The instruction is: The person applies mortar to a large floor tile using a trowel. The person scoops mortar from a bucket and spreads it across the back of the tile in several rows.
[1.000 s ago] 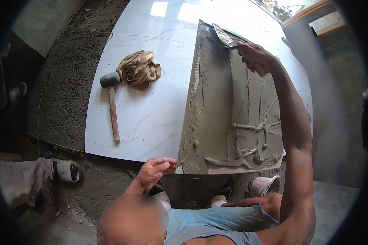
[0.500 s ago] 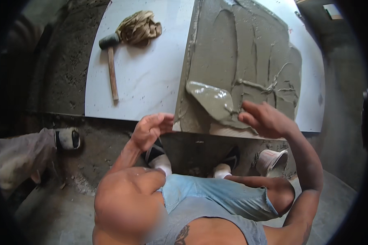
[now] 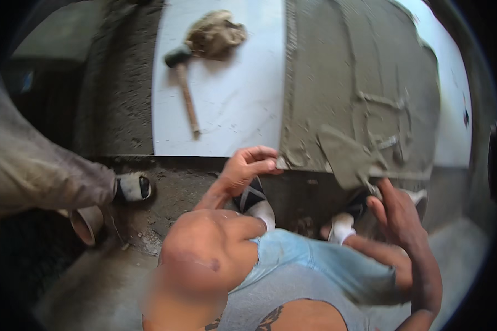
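Observation:
My right hand [image 3: 397,212] is closed round the handle of a trowel [image 3: 345,157]. The trowel's pointed, mortar-coated blade lies over the near edge of a tile [image 3: 326,60] covered in wet grey mortar. Ridges and a rough loop of lines mark the mortar to the right of the blade. At the near left corner of this tile, my left hand [image 3: 246,171] pinches the edge between thumb and fingers. Part of the fingers' contact under the edge is hidden.
A rubber mallet [image 3: 185,99] and a crumpled tan cloth or glove [image 3: 215,36] lie on the white tile [image 3: 221,127] at left. Another person's leg [image 3: 44,160] stands far left, beside a small bucket [image 3: 86,225]. Rough dark mortar [image 3: 119,83] borders the white tile.
The view has shifted, moving the slab rightward in the picture. My right hand has drawn the trowel back toward me, its blade now reaching past the near edge.

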Demonstrator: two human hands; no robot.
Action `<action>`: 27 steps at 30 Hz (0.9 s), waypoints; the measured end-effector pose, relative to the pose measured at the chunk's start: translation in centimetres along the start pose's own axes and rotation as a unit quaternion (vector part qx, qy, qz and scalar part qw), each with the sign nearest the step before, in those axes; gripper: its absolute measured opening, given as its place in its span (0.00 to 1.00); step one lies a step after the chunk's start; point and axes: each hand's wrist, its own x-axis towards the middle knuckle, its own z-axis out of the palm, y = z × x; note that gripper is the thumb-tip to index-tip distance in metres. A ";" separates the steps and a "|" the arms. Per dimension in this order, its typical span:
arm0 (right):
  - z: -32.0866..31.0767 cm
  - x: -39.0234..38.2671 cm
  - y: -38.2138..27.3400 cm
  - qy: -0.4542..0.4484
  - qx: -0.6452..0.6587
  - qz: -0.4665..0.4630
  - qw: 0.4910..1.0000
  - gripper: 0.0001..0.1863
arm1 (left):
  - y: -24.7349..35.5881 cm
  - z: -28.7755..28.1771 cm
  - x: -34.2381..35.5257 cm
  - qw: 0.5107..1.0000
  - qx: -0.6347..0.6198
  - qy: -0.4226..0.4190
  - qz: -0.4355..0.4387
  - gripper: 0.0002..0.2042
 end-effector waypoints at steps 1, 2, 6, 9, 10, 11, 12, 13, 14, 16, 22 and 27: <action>1.9 -0.1 -0.5 0.029 0.057 0.031 0.997 0.16 | -0.1 0.0 0.6 0.999 0.035 0.002 -0.010 0.15; 3.5 0.4 -2.1 0.020 0.145 0.098 0.984 0.17 | 0.9 -0.1 -0.1 0.997 0.076 0.014 -0.009 0.15; 13.1 2.6 -5.3 0.171 0.238 0.093 0.952 0.19 | 1.9 0.1 0.8 0.994 0.102 -0.019 -0.027 0.16; 18.1 4.5 -7.1 0.249 0.222 0.056 0.941 0.19 | 2.3 -0.5 1.4 0.988 0.141 -0.025 -0.055 0.14; 18.7 4.6 -7.5 0.272 0.208 0.035 0.939 0.19 | 2.7 -0.6 1.2 0.989 0.135 -0.013 -0.060 0.13; 18.8 3.9 -6.6 0.280 0.202 0.057 0.937 0.19 | 2.0 -0.8 1.7 0.988 0.140 -0.015 -0.066 0.13; 18.7 3.2 -5.7 0.272 0.166 0.073 0.945 0.19 | 1.3 -0.8 2.2 0.987 0.145 -0.017 -0.072 0.12; 18.6 2.9 -5.2 0.262 0.140 0.076 0.952 0.19 | 1.2 -1.0 2.2 0.985 0.149 -0.024 -0.079 0.12; 18.4 2.2 -4.5 0.265 0.142 0.085 0.950 0.19 | 0.9 -1.3 2.4 0.988 0.134 -0.020 -0.077 0.12; 17.6 0.8 -3.3 0.245 0.180 0.181 0.935 0.18 | 1.9 -1.9 1.8 0.989 0.131 -0.008 -0.071 0.11; 18.5 -6.6 3.5 0.220 0.224 0.373 0.873 0.19 | 1.4 -2.1 1.9 0.989 0.119 0.012 -0.090 0.13; 20.0 -11.8 5.3 0.313 0.298 0.482 0.762 0.21 | 1.2 -1.0 2.0 0.991 0.111 -0.027 -0.076 0.20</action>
